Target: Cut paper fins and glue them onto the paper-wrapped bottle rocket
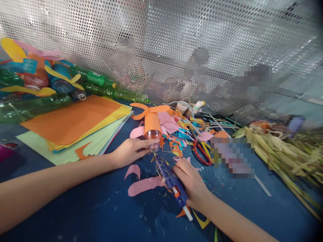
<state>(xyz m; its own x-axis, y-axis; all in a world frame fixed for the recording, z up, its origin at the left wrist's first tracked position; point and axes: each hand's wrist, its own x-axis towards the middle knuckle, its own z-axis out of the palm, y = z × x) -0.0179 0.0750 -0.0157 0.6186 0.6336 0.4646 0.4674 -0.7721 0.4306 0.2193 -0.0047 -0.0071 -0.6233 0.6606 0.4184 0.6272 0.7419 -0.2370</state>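
Observation:
My left hand (130, 153) is closed on the neck end of a small plastic bottle (152, 134), which lies on its side, mouth toward me. Orange paper (151, 123) wraps its body, and curved orange petal strips (158, 109) spread from the far end. In my right hand (190, 179) is a blue hot glue gun (169, 178), its nozzle close to the bottle mouth; whether they touch I cannot tell. A white glue stick (187, 212) pokes out of the gun's back. Under and left of the gun lie pink paper cutouts (143, 186).
Coloured paper sheets (73, 117) are stacked at left, with green bottles (35, 106) behind. Paper scraps (180, 134), red-handled scissors (200, 153) and dried husks (285, 154) lie to the right. A perforated metal screen (161, 50) stands along the back; blurred people show there.

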